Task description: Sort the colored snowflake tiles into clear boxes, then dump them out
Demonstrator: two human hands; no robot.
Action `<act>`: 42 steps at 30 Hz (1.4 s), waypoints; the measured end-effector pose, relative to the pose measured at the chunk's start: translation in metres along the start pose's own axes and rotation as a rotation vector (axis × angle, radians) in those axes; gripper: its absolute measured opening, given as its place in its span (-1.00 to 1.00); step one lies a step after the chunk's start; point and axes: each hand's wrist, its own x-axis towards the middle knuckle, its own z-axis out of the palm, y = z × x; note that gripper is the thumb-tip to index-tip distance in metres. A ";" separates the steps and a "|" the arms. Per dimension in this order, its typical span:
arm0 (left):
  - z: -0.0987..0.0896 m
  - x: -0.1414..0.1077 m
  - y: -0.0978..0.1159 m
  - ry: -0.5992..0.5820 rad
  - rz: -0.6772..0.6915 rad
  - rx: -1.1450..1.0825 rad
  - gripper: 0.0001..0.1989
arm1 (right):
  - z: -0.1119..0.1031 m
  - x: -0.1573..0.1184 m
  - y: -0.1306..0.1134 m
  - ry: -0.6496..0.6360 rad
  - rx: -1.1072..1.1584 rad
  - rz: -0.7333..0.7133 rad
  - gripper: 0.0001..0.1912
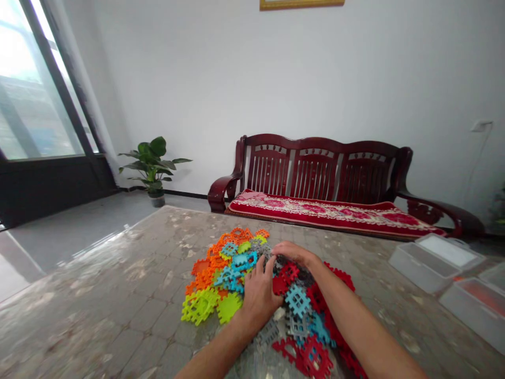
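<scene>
A pile of flat plastic interlocking building pieces lies on the table. My left hand (260,292) rests on the middle of it, palm down, with fingers stretched over grey pieces (266,250). Just beyond, my right hand (294,252) reaches across from the right, its fingers extended and slightly bent among the grey pieces; their tips are partly hidden. Left of the hands are orange pieces (211,271), blue pieces (244,260) and lime green pieces (200,305). Red pieces (315,357) and a light blue square piece (298,300) lie near my forearms.
The pile sits on a table with a patterned grey-brown cover (130,310). Clear plastic boxes (428,263) stand at the right edge. Behind the table are a dark red wooden bench (311,168) with a floral cushion and a potted plant (152,166).
</scene>
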 end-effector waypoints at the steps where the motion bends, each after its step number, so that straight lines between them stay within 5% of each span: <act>1: 0.000 0.000 0.001 0.011 0.010 -0.033 -0.08 | -0.001 -0.005 -0.003 -0.007 0.032 -0.011 -0.59; 6: -0.005 0.000 0.008 0.121 0.160 -0.222 -0.14 | -0.015 -0.040 -0.020 -0.001 0.130 -0.042 -0.59; 10: -0.014 0.002 0.008 0.100 0.318 -0.299 -0.27 | -0.039 -0.076 -0.020 0.048 0.153 -0.024 -0.49; 16: -0.023 -0.024 0.020 0.077 0.350 -0.124 -0.47 | -0.065 -0.126 0.032 0.543 -0.146 0.069 -0.37; 22: 0.002 -0.068 0.055 -0.124 0.684 0.024 -0.26 | -0.045 -0.156 0.083 0.663 -0.354 0.210 -0.36; 26: 0.015 -0.068 0.055 -0.128 0.594 0.108 -0.24 | -0.028 -0.150 0.087 0.598 -0.433 0.162 -0.39; 31: 0.009 -0.058 0.026 -0.050 0.473 0.209 -0.34 | -0.019 -0.123 0.079 0.528 -0.466 0.086 -0.41; 38: -0.016 -0.061 -0.011 0.024 0.405 0.294 -0.43 | 0.001 -0.091 0.069 0.477 -0.418 -0.003 -0.41; 42: -0.044 -0.034 -0.017 0.052 0.370 0.261 -0.57 | -0.005 -0.079 0.070 0.476 -0.365 0.003 -0.38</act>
